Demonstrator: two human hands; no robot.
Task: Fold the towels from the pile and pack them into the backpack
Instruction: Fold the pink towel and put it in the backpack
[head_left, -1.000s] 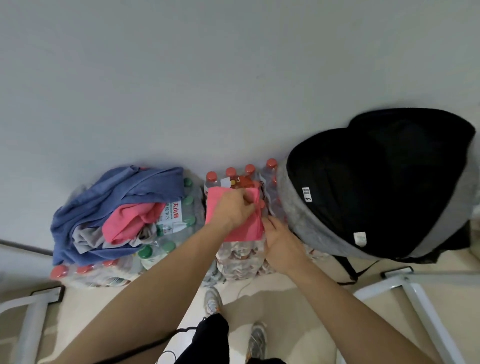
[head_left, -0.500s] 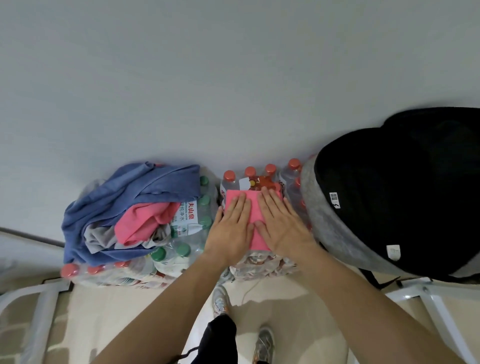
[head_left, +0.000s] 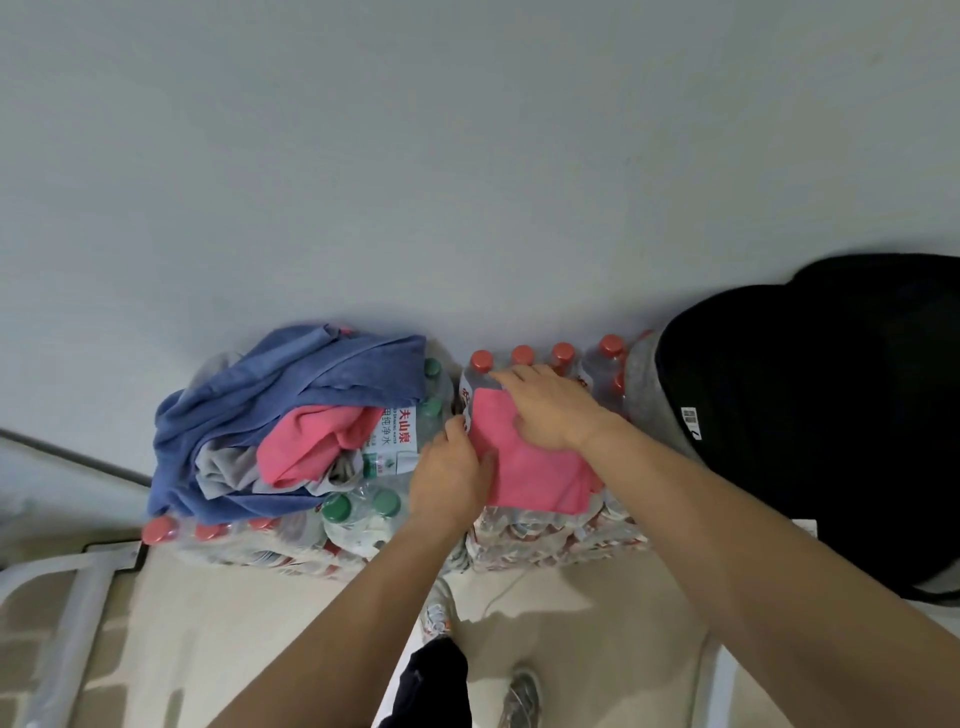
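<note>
both hands (head_left: 545, 410) press a pink towel (head_left: 540, 473) with flat, spread fingers beside the backpack (head_left: 810, 415).

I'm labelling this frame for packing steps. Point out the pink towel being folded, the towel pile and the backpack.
pink towel (head_left: 540, 467): head view, bare middle of the cloth.
towel pile (head_left: 291, 395): head view, blue towel on top.
backpack (head_left: 810, 415): head view, black interior.

Folded pink towel (head_left: 540, 467) beside open backpack (head_left: 810, 415)
</note>
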